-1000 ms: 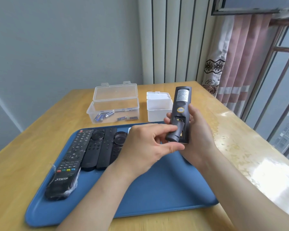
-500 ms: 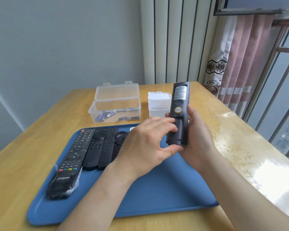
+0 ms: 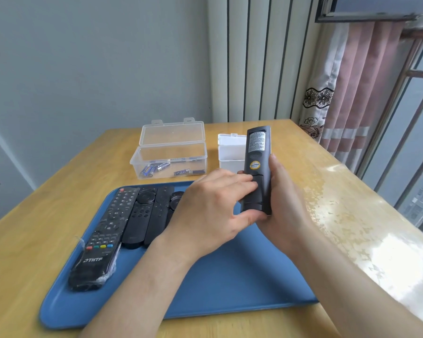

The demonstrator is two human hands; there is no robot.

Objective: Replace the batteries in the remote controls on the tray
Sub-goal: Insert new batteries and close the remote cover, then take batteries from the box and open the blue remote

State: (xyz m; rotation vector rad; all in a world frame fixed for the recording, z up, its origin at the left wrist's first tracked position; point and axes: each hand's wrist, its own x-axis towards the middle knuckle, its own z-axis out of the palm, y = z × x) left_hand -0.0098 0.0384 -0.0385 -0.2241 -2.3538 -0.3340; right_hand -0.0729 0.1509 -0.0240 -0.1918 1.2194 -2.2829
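Observation:
My right hand (image 3: 282, 201) holds a dark remote (image 3: 256, 167) upright above the blue tray (image 3: 217, 284), its back with a label and a yellow sticker facing me. The fingers of my left hand (image 3: 213, 211) press on the battery cover (image 3: 255, 191), which sits flush on the remote, while the thumb rests at the remote's lower end. Several other black remotes lie side by side on the tray's left part: a large THTF one (image 3: 100, 240) in plastic wrap and slimmer ones (image 3: 142, 215) next to it.
A clear open box (image 3: 171, 157) with several blue batteries stands behind the tray. A white open box (image 3: 230, 152) stands right of it, behind the held remote. The wooden table (image 3: 352, 215) ends at the right by a window and curtain.
The battery cover was off its seat with the compartment showing; it has slid up and now lies closed on the remote. My left fingers moved up along the cover.

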